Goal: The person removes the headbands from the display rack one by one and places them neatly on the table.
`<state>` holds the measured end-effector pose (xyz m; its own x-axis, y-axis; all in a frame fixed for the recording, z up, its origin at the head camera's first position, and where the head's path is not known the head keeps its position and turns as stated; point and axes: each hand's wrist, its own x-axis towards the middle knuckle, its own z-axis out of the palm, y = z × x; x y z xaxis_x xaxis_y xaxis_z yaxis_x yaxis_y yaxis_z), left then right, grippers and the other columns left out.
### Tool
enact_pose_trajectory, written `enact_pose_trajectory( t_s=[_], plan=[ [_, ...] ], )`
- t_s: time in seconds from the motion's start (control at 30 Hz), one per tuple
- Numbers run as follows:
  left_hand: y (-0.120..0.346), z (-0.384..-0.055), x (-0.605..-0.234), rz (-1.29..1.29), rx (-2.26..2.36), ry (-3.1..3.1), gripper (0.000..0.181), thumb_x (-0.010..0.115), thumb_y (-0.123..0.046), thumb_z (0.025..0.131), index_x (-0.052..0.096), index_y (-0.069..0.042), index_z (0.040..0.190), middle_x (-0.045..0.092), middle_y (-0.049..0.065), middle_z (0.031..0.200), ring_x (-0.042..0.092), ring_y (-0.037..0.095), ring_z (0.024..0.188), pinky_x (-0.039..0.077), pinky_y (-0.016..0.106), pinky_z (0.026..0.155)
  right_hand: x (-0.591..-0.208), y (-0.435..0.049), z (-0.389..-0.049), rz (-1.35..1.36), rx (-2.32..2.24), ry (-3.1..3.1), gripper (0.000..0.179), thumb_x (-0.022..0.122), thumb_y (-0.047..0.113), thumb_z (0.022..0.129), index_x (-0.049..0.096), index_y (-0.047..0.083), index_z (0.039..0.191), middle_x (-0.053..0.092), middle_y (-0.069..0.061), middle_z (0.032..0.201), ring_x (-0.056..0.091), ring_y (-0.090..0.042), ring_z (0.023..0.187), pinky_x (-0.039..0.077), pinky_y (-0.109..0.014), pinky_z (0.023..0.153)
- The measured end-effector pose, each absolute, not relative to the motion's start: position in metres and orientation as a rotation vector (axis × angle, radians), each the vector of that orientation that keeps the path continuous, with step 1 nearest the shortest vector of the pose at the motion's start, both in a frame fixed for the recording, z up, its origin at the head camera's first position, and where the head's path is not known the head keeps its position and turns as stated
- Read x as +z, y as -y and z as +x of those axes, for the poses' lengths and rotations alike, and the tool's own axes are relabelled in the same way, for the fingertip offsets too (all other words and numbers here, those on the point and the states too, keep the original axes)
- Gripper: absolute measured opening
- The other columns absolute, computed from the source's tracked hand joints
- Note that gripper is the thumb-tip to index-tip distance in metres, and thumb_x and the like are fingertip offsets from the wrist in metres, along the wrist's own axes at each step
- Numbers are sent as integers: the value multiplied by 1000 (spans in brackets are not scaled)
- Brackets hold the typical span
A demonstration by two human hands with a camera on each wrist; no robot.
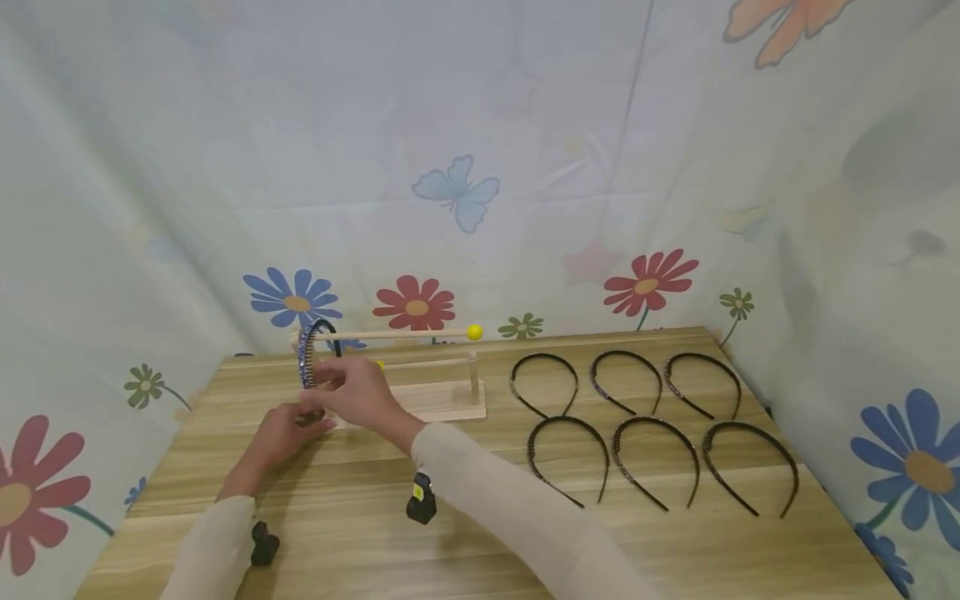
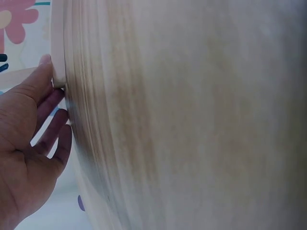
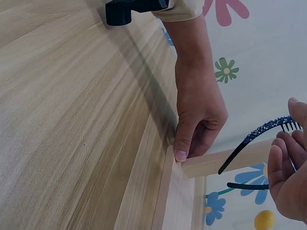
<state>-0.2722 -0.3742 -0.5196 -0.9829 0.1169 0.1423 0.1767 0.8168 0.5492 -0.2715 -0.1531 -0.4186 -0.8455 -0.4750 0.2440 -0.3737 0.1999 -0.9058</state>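
A wooden stand (image 1: 442, 402) with a horizontal upper rod (image 1: 397, 335) and a lower bar is at the back left of the table. A black headband with glittery blue decoration and comb teeth (image 1: 306, 358) hangs round the upper rod near its left end. My right hand (image 1: 363, 396) pinches this headband between thumb and fingers; the right wrist view shows the headband (image 3: 261, 129) passing into that hand (image 3: 292, 177). My left hand (image 1: 277, 437) grips the left end of the stand's base, its thumb on the edge in the right wrist view.
Several dark headbands (image 1: 626, 354) lie in two rows on the right of the wood-grain table (image 1: 360, 533). A yellow ball (image 1: 475, 332) caps the rod's right end. Behind the table hangs a flowered cloth (image 1: 525, 250). Black devices (image 1: 422, 500) sit at both wrists.
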Motion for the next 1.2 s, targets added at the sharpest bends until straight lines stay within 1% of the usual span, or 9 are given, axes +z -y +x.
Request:
enact_pose_trajectory(
  t_s=[0.2,0.5,0.73,0.93,1.13,1.2],
  plan=[
    [373,-273,-520,-228,-895,2910,38,75,-30,96,72,0,119,71,26,117,68,45,111,55,59,92,-423,158,-273,-828,-1765,-2358,34,82,22,89,74,9,118,77,3,101,66,6,83,55,-13,71],
    [373,-274,-522,-286,-880,2876,35,75,-27,96,72,0,118,73,23,115,68,44,110,55,59,90,-425,159,-275,-862,-1780,-2372,26,81,24,90,76,9,111,75,8,96,65,8,81,54,-12,70],
    [371,-274,-523,-289,-865,2871,36,75,-25,95,72,2,119,73,24,115,68,45,110,55,59,90,-421,159,-272,-863,-1737,-2413,23,78,23,93,76,10,111,75,9,94,63,8,80,53,-11,69],
    [371,-273,-522,-286,-856,2862,33,76,-26,95,74,0,115,74,23,112,70,43,107,56,58,89,-413,157,-272,-936,-1674,-2491,17,77,21,94,78,12,108,75,10,90,62,10,78,52,-10,66],
    [372,-273,-520,-261,-857,2899,37,75,-29,95,74,2,117,74,24,113,70,42,106,56,57,88,-405,152,-275,-990,-1610,-2593,18,76,23,94,78,12,108,75,9,89,60,11,76,49,-7,66],
    [372,-273,-520,-243,-866,2918,39,75,-30,95,73,2,117,73,24,114,70,42,107,56,57,88,-403,148,-276,-989,-1605,-2600,19,76,24,95,78,13,110,75,9,91,60,11,77,49,-7,67]
  ],
)
